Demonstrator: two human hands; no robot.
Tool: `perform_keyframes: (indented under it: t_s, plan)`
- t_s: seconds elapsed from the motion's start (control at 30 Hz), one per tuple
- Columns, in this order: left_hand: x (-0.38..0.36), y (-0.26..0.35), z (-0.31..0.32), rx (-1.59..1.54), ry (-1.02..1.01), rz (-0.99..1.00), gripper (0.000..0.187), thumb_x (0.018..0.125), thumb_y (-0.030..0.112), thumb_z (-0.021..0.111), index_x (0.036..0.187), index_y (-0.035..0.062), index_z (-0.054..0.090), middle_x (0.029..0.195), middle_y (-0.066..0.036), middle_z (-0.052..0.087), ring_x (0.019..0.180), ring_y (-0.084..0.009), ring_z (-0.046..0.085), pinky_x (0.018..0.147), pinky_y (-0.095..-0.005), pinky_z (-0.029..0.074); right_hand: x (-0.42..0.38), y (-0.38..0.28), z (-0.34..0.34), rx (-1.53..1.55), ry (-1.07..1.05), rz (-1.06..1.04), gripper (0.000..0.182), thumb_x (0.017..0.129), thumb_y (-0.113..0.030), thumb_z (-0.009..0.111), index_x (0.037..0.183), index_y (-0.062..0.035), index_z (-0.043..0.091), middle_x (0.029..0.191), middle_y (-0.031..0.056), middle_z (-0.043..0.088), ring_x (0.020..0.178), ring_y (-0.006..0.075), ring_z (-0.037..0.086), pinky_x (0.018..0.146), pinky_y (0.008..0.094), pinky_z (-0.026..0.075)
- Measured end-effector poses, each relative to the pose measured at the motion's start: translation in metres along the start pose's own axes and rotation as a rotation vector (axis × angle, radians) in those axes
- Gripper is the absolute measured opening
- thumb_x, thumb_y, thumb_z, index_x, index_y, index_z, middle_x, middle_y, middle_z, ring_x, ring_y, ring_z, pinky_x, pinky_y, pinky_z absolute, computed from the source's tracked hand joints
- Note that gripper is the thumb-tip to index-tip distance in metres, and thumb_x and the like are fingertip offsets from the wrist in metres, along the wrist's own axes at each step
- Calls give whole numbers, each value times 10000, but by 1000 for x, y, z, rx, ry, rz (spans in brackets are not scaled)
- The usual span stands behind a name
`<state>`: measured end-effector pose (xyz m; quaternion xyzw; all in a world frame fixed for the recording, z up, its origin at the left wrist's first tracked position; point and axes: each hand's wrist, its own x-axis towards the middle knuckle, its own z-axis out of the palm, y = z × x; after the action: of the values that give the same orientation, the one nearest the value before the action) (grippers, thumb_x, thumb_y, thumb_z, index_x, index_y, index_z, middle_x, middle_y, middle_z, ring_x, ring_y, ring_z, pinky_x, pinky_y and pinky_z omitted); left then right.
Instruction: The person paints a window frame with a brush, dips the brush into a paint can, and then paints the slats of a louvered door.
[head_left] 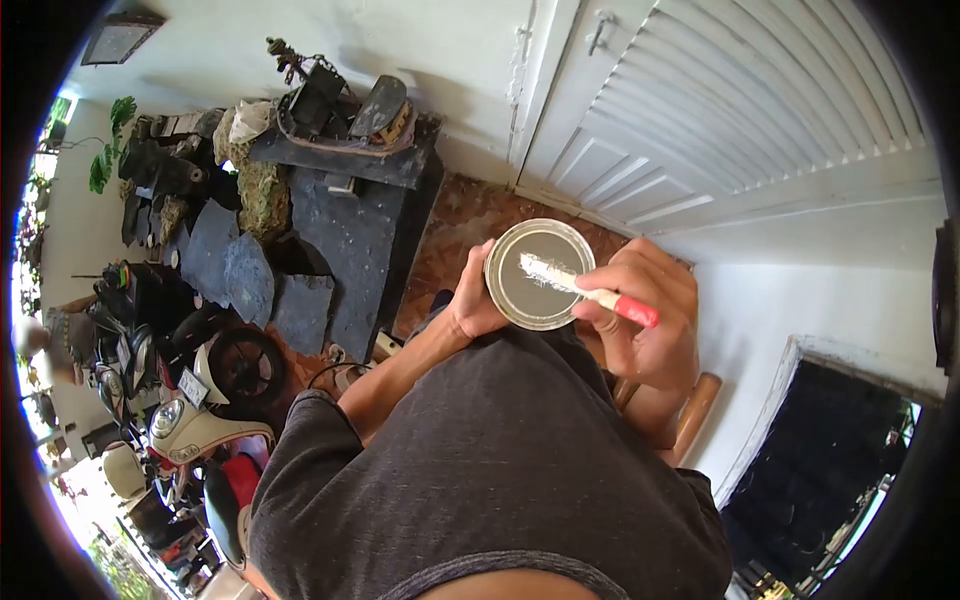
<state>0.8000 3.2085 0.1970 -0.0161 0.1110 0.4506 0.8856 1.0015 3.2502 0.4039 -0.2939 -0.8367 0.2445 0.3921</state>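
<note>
A round metal tin (541, 226) with a pale rim and a flat grey top is in front of my body. My left hand (477, 298) grips its left side, fingers wrapped around the wall and partly hidden beneath it. In my right hand (645, 310) is a slim paintbrush (600, 296) with a red-ended handle, pinched between thumb and fingers. The brush's whitish, paint-crusted bristles lie over the middle of the tin, with pale streaks around them.
White louvred doors (690, 130) stand ahead on the right. To the left is a dark stone bench (345, 240) with rocks and slabs. A scooter (205, 430) is parked at lower left. A wooden rail (695, 415) shows beside my right arm, near a dark framed panel (800, 460).
</note>
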Motion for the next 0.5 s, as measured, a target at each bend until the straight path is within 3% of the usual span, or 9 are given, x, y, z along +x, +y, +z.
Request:
perform_keyframes:
  t_s: [0.1, 0.23, 0.5]
  plan:
    - [39, -15, 19, 17, 35, 9, 719, 1020, 625, 343, 1509, 112, 462, 1529, -145, 488, 1383, -336, 490, 1149, -529, 404, 0, 23, -36, 14, 17, 8, 234, 779, -176, 838, 853, -31, 669, 717, 82, 617, 641, 257, 581, 567, 351, 462]
    - [82, -28, 27, -52, -69, 43, 708, 1021, 615, 357, 1506, 112, 468, 1523, -142, 496, 1380, -330, 494, 1145, -527, 407, 0, 57, -78, 50, 63, 9, 221, 798, -184, 824, 873, -27, 688, 688, 82, 605, 620, 253, 576, 556, 348, 457]
    - [128, -40, 41, -42, 26, 30, 689, 1016, 602, 409, 1501, 117, 473, 1516, -134, 502, 1379, -322, 492, 1160, -519, 385, -7, 104, -123, 96, 139, 57, 204, 826, -177, 817, 868, -20, 693, 671, 75, 603, 599, 236, 550, 540, 331, 434]
